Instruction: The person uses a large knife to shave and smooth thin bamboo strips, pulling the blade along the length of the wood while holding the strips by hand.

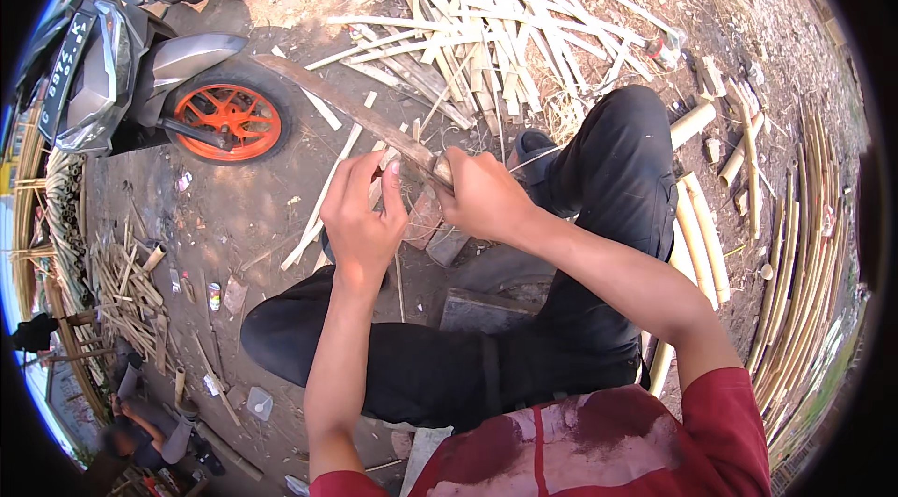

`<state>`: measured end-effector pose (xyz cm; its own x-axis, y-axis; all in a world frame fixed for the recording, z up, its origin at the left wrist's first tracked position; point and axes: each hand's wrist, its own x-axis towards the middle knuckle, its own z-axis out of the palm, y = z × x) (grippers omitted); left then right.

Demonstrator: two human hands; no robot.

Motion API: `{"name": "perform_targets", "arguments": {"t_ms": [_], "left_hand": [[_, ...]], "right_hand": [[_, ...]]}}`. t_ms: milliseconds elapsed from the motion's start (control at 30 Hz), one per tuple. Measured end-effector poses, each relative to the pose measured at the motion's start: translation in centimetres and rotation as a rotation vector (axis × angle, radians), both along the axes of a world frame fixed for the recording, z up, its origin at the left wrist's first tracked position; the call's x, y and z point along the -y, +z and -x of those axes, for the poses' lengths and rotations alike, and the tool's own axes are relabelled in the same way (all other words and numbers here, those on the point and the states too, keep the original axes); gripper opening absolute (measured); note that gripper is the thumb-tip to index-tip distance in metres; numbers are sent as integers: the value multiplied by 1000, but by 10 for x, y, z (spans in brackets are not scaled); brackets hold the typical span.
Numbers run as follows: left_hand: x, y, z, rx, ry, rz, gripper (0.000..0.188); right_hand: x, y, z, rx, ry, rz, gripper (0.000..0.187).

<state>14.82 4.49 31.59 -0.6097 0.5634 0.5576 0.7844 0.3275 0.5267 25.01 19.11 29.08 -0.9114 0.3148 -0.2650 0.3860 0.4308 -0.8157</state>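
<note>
My right hand (482, 198) is closed around the handle end of a long machete (360, 115). Its brownish blade slants up and to the left, toward a motorcycle wheel. Just left of it, my left hand (363, 216) has its fingers curled and its thumb raised beside the blade. A pale end of a bamboo strip (385, 158) shows between that thumb and the fingers; most of the piece is hidden by the hand. Both hands are above my bent legs (430, 366), which wear dark trousers.
A heap of split bamboo strips (496, 39) lies ahead. A parked motorcycle with an orange wheel (229, 121) stands at left. Long bamboo poles (795, 263) lie at right, and shorter sticks (131, 296) at left. Another person (154, 432) sits at the lower left.
</note>
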Motion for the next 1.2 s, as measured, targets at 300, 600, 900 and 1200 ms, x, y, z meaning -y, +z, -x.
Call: {"name": "perform_targets", "arguments": {"t_ms": [300, 600, 900, 1200], "left_hand": [[9, -2, -4, 56, 42, 13, 14], [5, -4, 6, 29, 54, -23, 15], [15, -3, 20, 130, 81, -33, 14], [17, -10, 37, 186, 128, -66, 15]], "right_hand": [[26, -67, -31, 127, -67, -192, 27], [31, -89, -28, 163, -98, -206, 35], [41, -121, -25, 215, -151, 654, 28], [38, -124, -20, 315, -168, 1047, 30]]}}
